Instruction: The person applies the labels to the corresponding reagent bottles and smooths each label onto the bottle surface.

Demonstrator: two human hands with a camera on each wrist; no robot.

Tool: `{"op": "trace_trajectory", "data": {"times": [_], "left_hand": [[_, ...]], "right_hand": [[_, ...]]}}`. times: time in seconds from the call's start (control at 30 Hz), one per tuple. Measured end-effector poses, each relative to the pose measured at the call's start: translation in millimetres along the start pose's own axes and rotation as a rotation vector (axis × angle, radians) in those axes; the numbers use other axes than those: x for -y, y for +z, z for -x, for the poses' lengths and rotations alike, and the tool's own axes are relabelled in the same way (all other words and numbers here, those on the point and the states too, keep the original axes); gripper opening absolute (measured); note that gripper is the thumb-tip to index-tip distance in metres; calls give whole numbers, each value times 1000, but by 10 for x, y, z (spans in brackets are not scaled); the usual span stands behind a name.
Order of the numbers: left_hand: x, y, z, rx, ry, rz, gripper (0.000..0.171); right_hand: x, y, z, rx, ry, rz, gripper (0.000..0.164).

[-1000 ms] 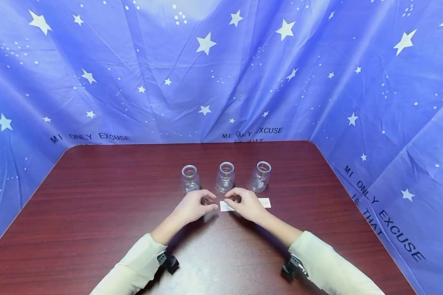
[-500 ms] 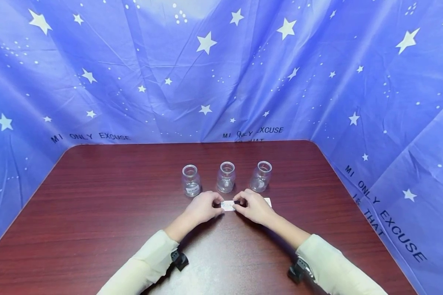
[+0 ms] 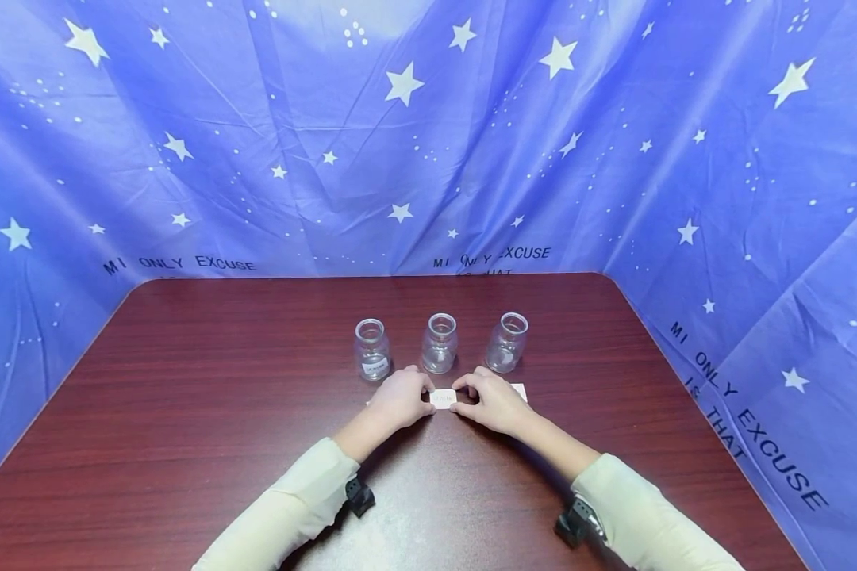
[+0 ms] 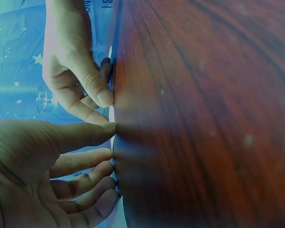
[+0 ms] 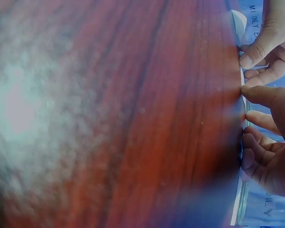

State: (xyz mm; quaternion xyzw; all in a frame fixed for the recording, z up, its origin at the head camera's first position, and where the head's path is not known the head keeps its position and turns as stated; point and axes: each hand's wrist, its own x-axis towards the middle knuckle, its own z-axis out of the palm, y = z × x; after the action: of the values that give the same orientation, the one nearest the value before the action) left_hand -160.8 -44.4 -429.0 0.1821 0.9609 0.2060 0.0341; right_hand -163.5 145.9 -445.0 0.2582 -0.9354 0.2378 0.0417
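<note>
A small white paper label (image 3: 443,399) with faint writing lies low over the table between my two hands. My left hand (image 3: 400,399) pinches its left end between thumb and forefinger. Its right end is at the thumb and forefinger of my right hand (image 3: 491,400). In the left wrist view, the left hand (image 4: 42,161) faces the right hand (image 4: 76,71), both with fingertips at table level. More white paper (image 3: 519,392) shows behind the right hand, partly hidden by it. Just beyond the hands, a clear glass jar (image 3: 374,361) bears a white label on its front.
Two more open glass jars, the middle one (image 3: 440,357) and the right one (image 3: 506,357), stand in a row with the labelled jar on the dark red wooden table (image 3: 221,381). A blue star-printed curtain (image 3: 293,206) hangs behind and beside the table.
My left hand has moved right to the paper's left end, uncovering the left jar's label. My right hand has shifted slightly right, and its thumb and forefinger have come to the paper's right end.
</note>
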Motion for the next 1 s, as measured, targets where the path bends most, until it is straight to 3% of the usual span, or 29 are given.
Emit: {"op": "trace_trajectory", "data": {"times": [0.23,0.53,0.73,0.9,1.0], "left_hand": [[-35,-28,19,1,-32,5,21],[-5,-30,40,-22,5,1,20],[36,-39,68,-56,13,48,18],[79,-69,63,-77,23,155,21],[105,-98,65,-68,9,278,22]], "right_hand": [[-6,10,-9,10,7,-21,23],[1,14,-11,-10,-21,-22,16],[-10,-1,-4,-38,-19,-103,16],[-7,-37,0,-74,-10,-164,15],[-15,-43,2,-89,-10,-180,14]]}}
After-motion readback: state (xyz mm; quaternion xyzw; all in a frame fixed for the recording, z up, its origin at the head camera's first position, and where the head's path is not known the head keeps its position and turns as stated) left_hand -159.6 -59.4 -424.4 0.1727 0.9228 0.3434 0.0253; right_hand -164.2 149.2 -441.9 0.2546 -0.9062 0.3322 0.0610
